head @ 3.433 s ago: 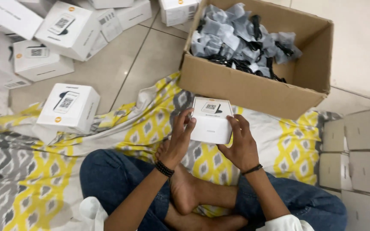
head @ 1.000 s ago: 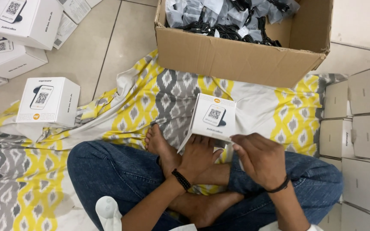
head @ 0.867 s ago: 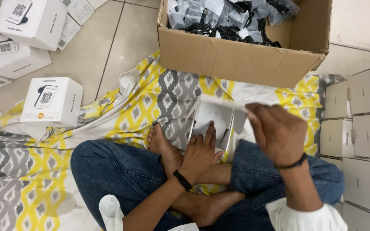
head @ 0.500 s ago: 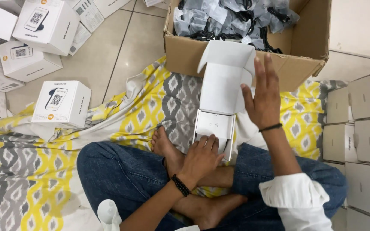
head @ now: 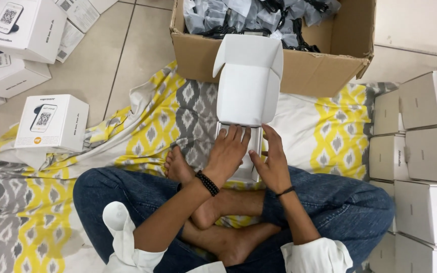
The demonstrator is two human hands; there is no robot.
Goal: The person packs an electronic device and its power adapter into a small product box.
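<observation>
A small white carton [head: 249,83] sits on the patterned cloth in front of my crossed legs, its lid flipped up and back toward the cardboard box. My left hand [head: 228,151] lies flat across the open mouth of the carton, fingers spread and reaching inside. My right hand [head: 271,162] presses against the carton's right side, fingers curled on its edge. What lies inside the carton is hidden by my hands.
A big brown cardboard box [head: 330,76] full of grey bagged items and black cables stands just beyond. White cartons are stacked at the right [head: 421,146] and scattered on the tiled floor at the left [head: 51,124]. The yellow and grey cloth [head: 163,126] covers the floor.
The closed carton held in both hands came down onto the cloth; my right hand lifted its lid fully open, then dropped to the carton's side while my left hand moved over the opening.
</observation>
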